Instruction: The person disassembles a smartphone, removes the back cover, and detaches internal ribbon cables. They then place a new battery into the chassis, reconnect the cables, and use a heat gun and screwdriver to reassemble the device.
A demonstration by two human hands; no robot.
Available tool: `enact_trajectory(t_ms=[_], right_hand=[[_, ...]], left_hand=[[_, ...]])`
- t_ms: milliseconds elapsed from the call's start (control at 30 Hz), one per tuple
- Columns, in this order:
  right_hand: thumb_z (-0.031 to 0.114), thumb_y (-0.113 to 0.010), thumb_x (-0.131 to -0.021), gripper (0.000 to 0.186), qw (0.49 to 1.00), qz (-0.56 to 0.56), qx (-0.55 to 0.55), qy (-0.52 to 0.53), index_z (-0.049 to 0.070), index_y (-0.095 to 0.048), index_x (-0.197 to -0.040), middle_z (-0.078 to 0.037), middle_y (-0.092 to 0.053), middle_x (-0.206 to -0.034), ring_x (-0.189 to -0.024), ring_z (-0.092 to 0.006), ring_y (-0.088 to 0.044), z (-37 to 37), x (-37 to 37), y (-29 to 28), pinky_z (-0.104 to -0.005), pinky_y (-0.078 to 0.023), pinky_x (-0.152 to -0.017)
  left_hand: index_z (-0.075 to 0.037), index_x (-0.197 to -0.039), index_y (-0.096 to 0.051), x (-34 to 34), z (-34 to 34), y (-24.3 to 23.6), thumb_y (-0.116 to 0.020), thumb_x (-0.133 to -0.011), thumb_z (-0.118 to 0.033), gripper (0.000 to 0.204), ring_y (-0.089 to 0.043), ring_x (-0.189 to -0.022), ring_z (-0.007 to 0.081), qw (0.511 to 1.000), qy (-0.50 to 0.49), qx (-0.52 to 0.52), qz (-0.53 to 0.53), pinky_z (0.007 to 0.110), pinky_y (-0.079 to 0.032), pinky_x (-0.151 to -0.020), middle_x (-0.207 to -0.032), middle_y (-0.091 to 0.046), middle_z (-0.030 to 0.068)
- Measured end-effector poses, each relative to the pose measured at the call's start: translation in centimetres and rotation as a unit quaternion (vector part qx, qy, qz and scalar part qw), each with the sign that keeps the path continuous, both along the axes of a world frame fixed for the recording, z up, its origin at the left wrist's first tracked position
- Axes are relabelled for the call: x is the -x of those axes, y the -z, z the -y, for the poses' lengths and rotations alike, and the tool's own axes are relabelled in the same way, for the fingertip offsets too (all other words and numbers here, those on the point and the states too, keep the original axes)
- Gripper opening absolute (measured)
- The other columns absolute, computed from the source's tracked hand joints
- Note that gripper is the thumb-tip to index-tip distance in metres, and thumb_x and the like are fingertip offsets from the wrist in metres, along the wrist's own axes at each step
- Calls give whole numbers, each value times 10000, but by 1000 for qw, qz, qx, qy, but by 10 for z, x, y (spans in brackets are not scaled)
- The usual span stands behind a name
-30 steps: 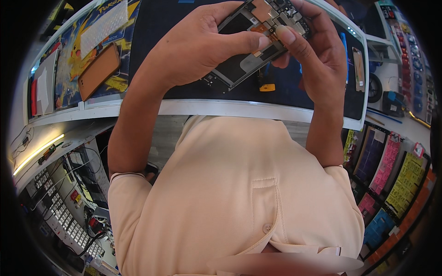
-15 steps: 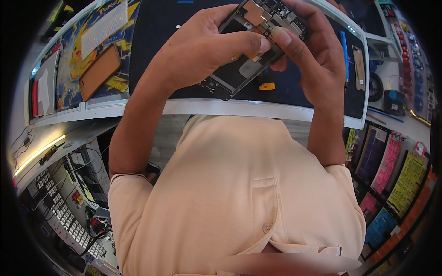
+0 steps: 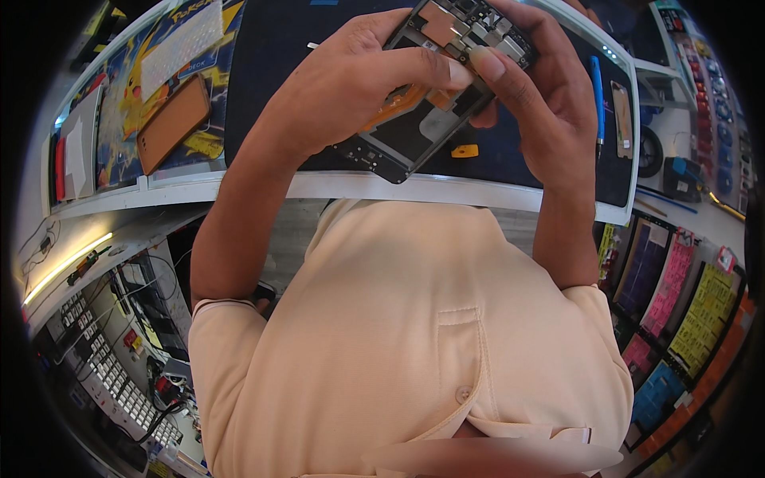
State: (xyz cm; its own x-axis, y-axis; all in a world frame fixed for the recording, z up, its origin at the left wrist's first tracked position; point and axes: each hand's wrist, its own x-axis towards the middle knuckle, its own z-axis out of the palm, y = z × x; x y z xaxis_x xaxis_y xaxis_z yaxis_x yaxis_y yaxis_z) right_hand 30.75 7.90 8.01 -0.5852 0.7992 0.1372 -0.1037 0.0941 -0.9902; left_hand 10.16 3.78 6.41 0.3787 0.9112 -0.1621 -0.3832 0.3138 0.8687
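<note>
Between my two hands is an opened smartphone [image 3: 446, 127], tilted, its circuit board and copper-coloured patch facing up at the far end. My left hand [image 3: 358, 84] grips its left side, with the thumb pressed on the middle near an orange flex cable [image 3: 406, 102]. My right hand [image 3: 546, 103] wraps the right edge, its thumb resting on the board's lower edge beside the left thumb. The fingers under the phone are mostly hidden. Below the phone, on the dark mat [image 3: 518, 163], lies a small yellow piece [image 3: 464, 150].
A blue pen-like screwdriver [image 3: 596, 99] and a slim metallic strip [image 3: 621, 119] lie at the right of the mat. To the left are a brown phone case [image 3: 173, 125], bubble wrap [image 3: 182, 49] and a colourful printed mat [image 3: 119, 119]. The white table edge [image 3: 351, 188] runs close to me.
The phone has tipped, so its near end sits slightly lower and more of the orange flex cable shows. The left thumb has shifted slightly; both hands keep their hold.
</note>
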Motion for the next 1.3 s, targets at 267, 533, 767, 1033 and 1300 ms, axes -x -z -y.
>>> enact_trajectory(t_ms=[267,533,767,1033,1300], right_hand=[[104,-662,-1034,473,993,-14,117,6,-46,-488,-1448,-66,-652,-1133,-900,-60,-636,-2,0,-12,-182,-542,-700],[125,-686,-1031,319,996,-52,57,-40,-6,-606,-1310,-27,-670,-1102,-976,-59,-628,1,5,22,-217,-522,-784],[13,-661,-1012,257,989,-133,63,-16,-9,-578,-1255,-37,-661,-1134,-1030,-75,-620,15,18,31,-245,-511,-904],[44,-680,-1003,350,991,-107,81,4,-17,-560,-1326,-38,-647,-1167,-1058,-77,-612,20,13,28,-245,-508,-911],[67,-720,-965,444,995,-94,21,-3,6,-563,-1376,-53,-679,-1225,-1132,-107,-629,20,12,32,-254,-494,-963]], left_hand=[[-38,-1129,-724,-4,14,-1,-754,-922,-395,414,-699,-854,158,956,-125,-139,-228,267,-538,-816,-951,-746,96],[-39,-1196,-670,-16,30,6,-742,-975,-268,326,-668,-903,96,950,-269,-108,-118,260,-537,-817,-1003,-732,41],[-23,-1249,-627,-34,41,13,-668,-1033,-210,289,-649,-972,82,930,-331,-141,-74,267,-532,-882,-1069,-719,44],[-29,-1308,-572,-41,43,13,-630,-1059,-230,325,-642,-1020,93,928,-340,-138,-61,273,-524,-916,-1130,-691,54],[-39,-1307,-566,-42,42,14,-620,-1070,-262,330,-641,-1035,102,924,-342,-149,-81,277,-521,-931,-1134,-684,60]])
